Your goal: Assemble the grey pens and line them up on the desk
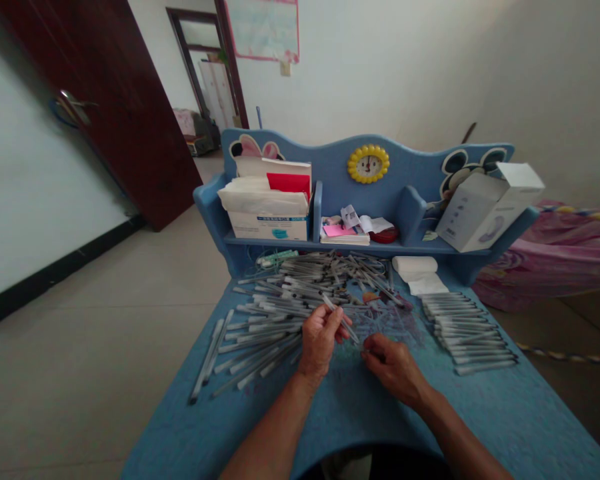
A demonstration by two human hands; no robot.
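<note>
My left hand (319, 339) is closed on a translucent pen (351, 331), which slants down to the right with its lower end near my other hand. Just right of that end is my right hand (393, 368), its thumb and fingers pinched together; a small dark bit shows at the fingertips, too small to name. Many similar pens (265, 333) lie fanned out on the blue desk to the left of my hands. A further heap of pens (310, 270) spreads behind them. At the right, a neat row of pens (473, 333) lies side by side with dark ends outward.
A white paper roll (415, 265) lies behind the right row. On the blue shelf (280, 245) stand a mask box (270, 225) with papers, a notepad pile (343, 238) and a tilted white box (485, 210). A yellow flower clock (369, 165) is on the backboard.
</note>
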